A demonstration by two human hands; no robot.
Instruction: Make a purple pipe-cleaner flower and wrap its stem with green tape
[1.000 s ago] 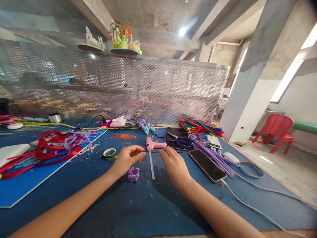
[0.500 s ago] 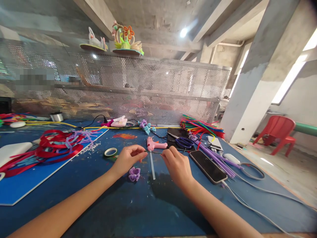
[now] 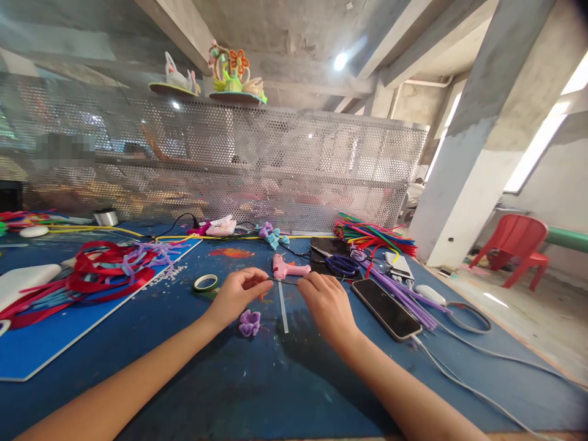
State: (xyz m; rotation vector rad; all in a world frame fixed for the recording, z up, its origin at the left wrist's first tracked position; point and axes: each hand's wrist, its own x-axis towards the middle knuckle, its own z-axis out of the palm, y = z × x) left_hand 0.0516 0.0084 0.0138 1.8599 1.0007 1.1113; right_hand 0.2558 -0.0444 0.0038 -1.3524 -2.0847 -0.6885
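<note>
Between my two hands stretches a thin dark green wire point(image 3: 288, 282), roughly level above the table. My left hand point(image 3: 239, 295) pinches one end between thumb and fingertips. The other end runs into the closed fingers of my right hand point(image 3: 327, 304), seen from its back. Just behind the wire lies a pink glue gun point(image 3: 290, 269), and a translucent glue stick point(image 3: 283, 309) points from it towards me. A fuzzy purple flower point(image 3: 249, 323) sits on the table below my left hand. Left of that hand lies a roll of tape point(image 3: 205, 283).
Purple pipe cleaners point(image 3: 404, 294), a phone point(image 3: 386, 308) with a cable, and blue-handled scissors point(image 3: 342, 264) lie on the right. Red ribbon point(image 3: 108, 269) is heaped on a blue board point(image 3: 50, 343) at left. A perforated metal screen point(image 3: 275, 165) stands behind the table point(image 3: 257, 392).
My right hand has turned slightly, its fingers now lying flatter along the wire. My left hand keeps its pinch in nearly the same place.
</note>
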